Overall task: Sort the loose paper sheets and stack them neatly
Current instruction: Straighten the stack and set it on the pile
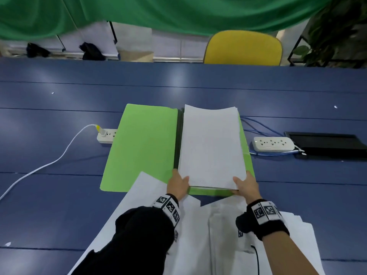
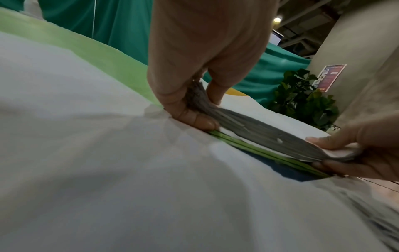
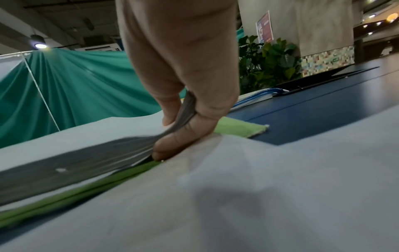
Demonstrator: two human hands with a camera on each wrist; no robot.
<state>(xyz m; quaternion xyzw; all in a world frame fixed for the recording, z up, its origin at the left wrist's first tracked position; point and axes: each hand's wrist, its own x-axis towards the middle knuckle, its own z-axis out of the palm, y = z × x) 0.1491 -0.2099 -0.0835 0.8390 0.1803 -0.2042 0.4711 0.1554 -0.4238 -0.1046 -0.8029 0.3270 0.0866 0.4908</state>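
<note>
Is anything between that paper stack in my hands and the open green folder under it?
Nothing visible. Left hand and right hand pinch the paper stack's near corners; its near edge hangs just above the folder's right half.

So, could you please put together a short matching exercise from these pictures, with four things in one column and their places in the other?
Things:
1. paper stack
2. green folder
3. loose sheets
4. yellow chair

Places:
A. beyond the table's far edge
B. open flat on the blue table
C. near edge, under the person's forearms
D. on the folder's right half, gripped by the left hand and right hand

Pairs: 1-D, 2-B, 3-C, 4-A
</note>
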